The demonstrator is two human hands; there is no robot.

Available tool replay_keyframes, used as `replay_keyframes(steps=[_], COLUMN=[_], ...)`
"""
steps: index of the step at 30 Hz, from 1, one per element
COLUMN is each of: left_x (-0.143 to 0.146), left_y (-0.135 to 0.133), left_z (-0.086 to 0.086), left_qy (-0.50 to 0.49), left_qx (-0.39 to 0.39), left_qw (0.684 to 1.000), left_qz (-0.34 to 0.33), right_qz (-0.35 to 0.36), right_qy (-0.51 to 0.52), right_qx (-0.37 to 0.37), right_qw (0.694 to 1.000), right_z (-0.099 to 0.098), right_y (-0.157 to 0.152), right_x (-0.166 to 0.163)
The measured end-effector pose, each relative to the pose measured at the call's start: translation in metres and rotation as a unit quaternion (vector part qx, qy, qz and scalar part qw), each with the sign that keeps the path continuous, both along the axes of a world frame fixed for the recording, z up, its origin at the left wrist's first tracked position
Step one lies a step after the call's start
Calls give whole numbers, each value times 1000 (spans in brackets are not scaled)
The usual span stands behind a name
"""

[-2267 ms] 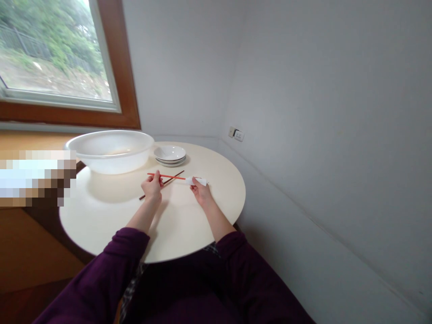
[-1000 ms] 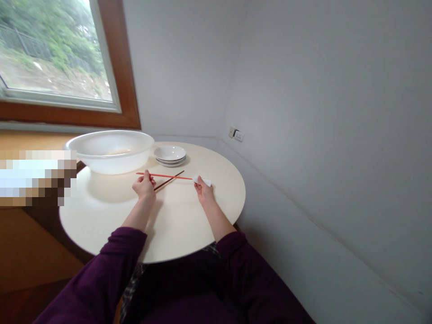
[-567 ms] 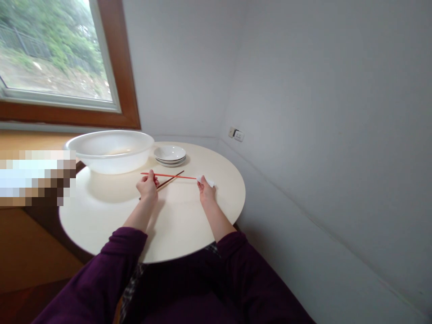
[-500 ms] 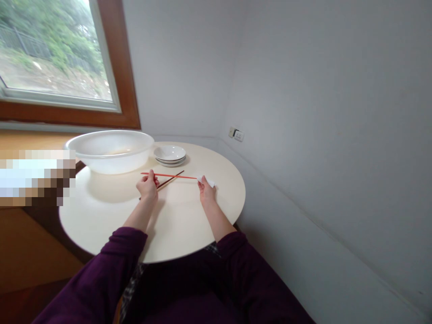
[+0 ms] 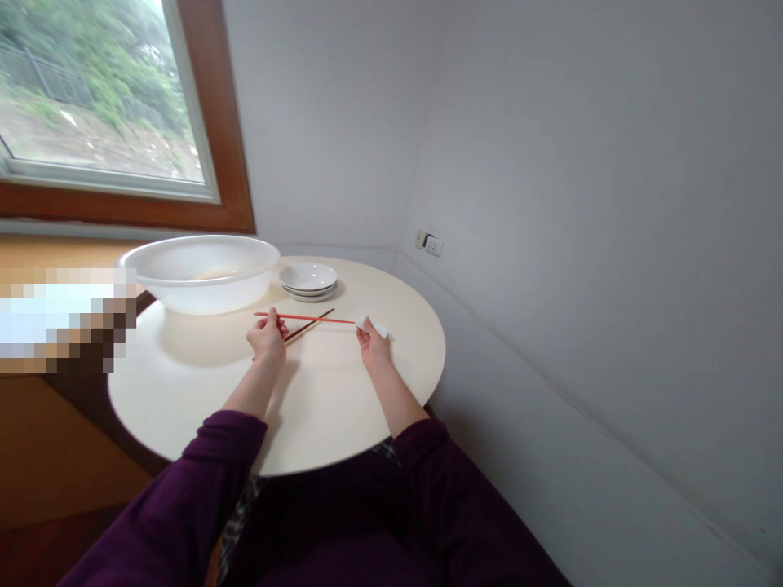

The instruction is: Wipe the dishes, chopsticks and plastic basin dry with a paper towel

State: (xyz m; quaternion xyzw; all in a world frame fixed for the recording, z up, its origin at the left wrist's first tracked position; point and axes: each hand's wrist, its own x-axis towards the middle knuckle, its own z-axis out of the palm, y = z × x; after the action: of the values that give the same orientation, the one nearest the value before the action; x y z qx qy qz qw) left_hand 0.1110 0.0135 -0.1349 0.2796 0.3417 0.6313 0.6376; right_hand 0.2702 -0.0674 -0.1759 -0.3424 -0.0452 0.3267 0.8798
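My left hand (image 5: 267,337) is closed around one end of a red chopstick (image 5: 311,319), held level just above the round cream table (image 5: 201,391). My right hand (image 5: 372,347) pinches a small white tissue (image 5: 377,328) at the chopstick's right tip. A dark brown chopstick (image 5: 309,325) lies flat on the table under the red one, partly hidden by my left hand.
A big translucent white basin (image 5: 199,273) stands at the back left of the table. Beside it is a short stack of white dishes (image 5: 308,280). Grey walls close in behind and on the right, with a socket (image 5: 428,242) low down. A window is at upper left.
The tissue in my right hand slid from midway along the red chopstick out to its right tip. My left hand shifted the chopstick a little left and back.
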Motion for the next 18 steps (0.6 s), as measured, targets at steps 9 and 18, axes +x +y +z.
replay_keyframes(steps=[9,18], left_x=[1,5], left_y=[0,-2], left_z=[-1,-6], left_qy=[-5,23], left_qx=[10,35], left_qw=[1000,993], left_qz=[-29,-106], right_qz=[10,16], right_qy=[-5,5], right_qx=[1,2], right_qw=[1000,1000], right_z=[-2,0], right_y=[1,1], right_x=[2,-1])
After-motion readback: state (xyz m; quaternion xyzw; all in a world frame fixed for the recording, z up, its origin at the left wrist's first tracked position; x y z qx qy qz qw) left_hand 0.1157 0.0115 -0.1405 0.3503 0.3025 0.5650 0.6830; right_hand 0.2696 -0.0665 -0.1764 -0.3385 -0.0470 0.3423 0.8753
